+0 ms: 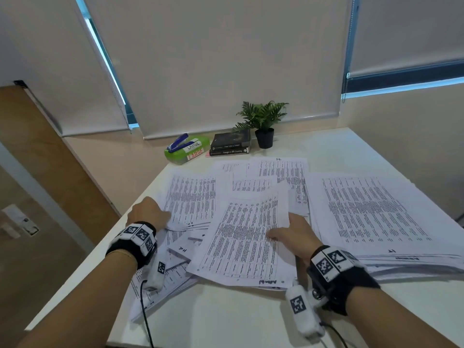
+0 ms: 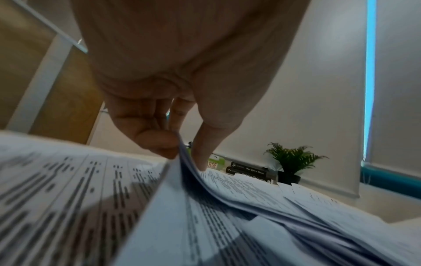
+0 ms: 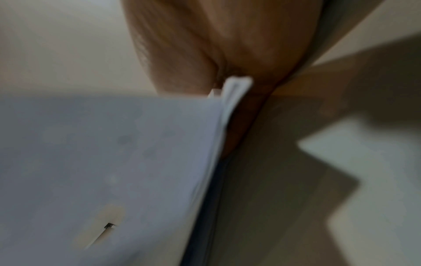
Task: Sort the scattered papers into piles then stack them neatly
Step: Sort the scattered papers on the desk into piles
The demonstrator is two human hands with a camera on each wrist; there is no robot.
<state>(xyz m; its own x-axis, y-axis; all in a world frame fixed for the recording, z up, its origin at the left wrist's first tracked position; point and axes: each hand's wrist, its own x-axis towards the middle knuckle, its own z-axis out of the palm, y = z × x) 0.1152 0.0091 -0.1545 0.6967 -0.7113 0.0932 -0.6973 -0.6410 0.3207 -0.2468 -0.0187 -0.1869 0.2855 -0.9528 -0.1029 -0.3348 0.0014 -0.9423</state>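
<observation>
- Both our wrists with their black straps and square-patterned marker tags sit closest to us, over the near edge of the white tabletop (image 1: 226, 320).
- Our left hand (image 1: 148, 213) is pinching the corner of a few printed white sheets (image 2: 196, 181) between thumb and curled fingers, lifting them off the messy left-hand spread.
- Our right hand (image 1: 292, 234) grips the stapled packet of printed table pages (image 1: 247, 237) in the middle, thumb on top and fingers underneath; the right wrist view is blurry but shows the sheet edges tucked into the hand.
- Progress-wise, we'd say roughly halfway: the thick pile of printed pages on the right (image 1: 371, 217) looks sorted though its edges are still fanned, while the middle and left papers overlap at all angles.
- Left to do, as we see it: finish sorting those loose ones, then square up every pile.
- Further back by the wall: a green plastic box labelled LARGE (image 1: 188, 151) with a blue stapler (image 1: 178, 143) on top, two dark stacked books (image 1: 231, 145), and a small potted fern in a black pot (image 1: 262, 124).
- Room is plain: cream roller blinds (image 1: 213, 59) down over the windows, wooden door (image 1: 50, 151) off to the left.
</observation>
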